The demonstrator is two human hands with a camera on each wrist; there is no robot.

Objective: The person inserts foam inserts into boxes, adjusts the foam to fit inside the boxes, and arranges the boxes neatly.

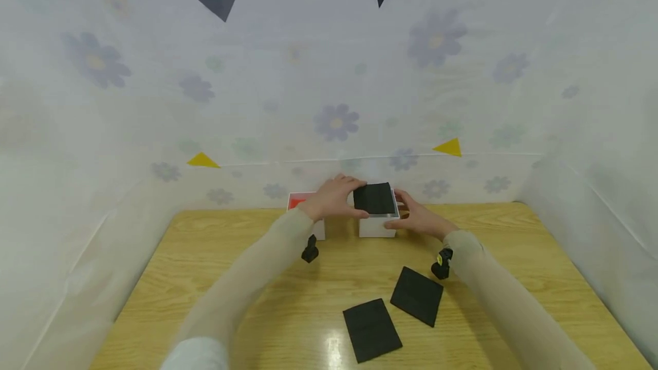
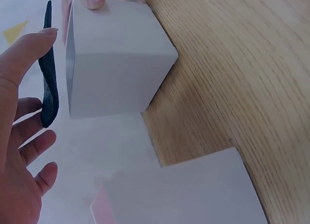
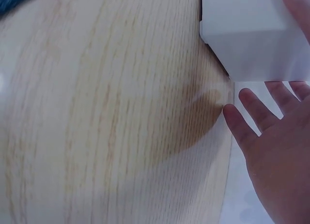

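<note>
A small white box (image 1: pixel 377 226) stands at the far middle of the wooden table, with a black foam pad (image 1: pixel 375 198) lying across its top. My left hand (image 1: pixel 356 198) reaches over from the left, its straight fingers and thumb touching the pad's left edge. In the left wrist view the pad (image 2: pixel 48 74) shows edge-on, slightly bent, between my left hand (image 2: pixel 34 88) and the box (image 2: pixel 116 64). My right hand (image 1: pixel 398 210) rests against the box's right side, thumb on the front face. In the right wrist view its fingers (image 3: pixel 256 112) lie straight beside the box (image 3: pixel 247 35).
A second white box (image 1: pixel 305 207) with a red inside stands just left of the first, under my left wrist. Two more black pads (image 1: pixel 371 330) (image 1: pixel 417 294) lie flat on the table (image 1: pixel 231 278) nearer me. Flowered sheeting walls in the back and sides.
</note>
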